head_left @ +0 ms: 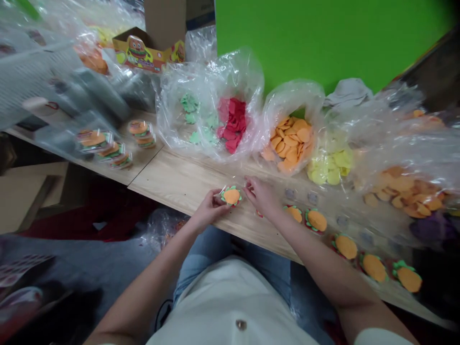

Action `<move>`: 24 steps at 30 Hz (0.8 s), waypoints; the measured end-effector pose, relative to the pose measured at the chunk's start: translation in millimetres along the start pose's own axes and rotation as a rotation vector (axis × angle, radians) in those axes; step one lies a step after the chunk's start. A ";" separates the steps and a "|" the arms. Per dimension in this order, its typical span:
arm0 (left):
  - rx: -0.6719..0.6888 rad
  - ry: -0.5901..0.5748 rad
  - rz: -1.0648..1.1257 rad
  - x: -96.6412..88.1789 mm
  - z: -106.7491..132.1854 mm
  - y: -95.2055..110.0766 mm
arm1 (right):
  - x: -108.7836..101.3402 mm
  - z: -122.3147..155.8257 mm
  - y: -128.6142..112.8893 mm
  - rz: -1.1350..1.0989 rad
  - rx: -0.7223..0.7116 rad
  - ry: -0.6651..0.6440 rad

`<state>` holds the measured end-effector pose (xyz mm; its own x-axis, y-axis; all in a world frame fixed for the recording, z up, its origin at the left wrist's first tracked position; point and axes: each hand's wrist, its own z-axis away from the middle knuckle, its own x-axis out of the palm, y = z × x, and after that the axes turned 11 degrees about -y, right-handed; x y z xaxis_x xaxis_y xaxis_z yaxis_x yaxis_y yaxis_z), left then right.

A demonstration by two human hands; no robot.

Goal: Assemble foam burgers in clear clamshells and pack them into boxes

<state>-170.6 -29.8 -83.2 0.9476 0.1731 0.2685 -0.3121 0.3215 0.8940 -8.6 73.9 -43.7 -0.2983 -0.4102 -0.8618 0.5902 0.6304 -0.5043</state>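
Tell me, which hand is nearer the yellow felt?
The right hand is nearer: it is on the table in front of the yellow felt and to its left. The left hand is farther away, past the right hand.

Six felt burgers are counted on the surface, one between the left hand and the right hand. Two bags of orange felt discs and one bag of yellow felt discs are seen.

Off-white short-sleeved top, round brown button on the front, right sleeve ending above the elbow, blue denim jeans, thin black cord beside the top, left hand and right hand bare.
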 end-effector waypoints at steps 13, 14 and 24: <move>0.015 -0.047 0.038 -3.1 -2.0 3.3 | 41.7 29.7 -11.9 0.259 -0.260 -0.037; -0.014 -0.071 0.091 -4.3 -0.9 5.6 | 46.8 32.3 -12.0 0.281 -0.243 -0.037; 0.104 0.134 0.044 5.2 -11.0 2.2 | 34.1 29.1 -28.8 0.009 -0.045 0.110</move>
<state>-167.1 -18.0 -83.8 0.9134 0.3097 0.2642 -0.3378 0.2144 0.9165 -14.0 22.6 -57.0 -0.3748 -0.3311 -0.8660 0.5599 0.6637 -0.4961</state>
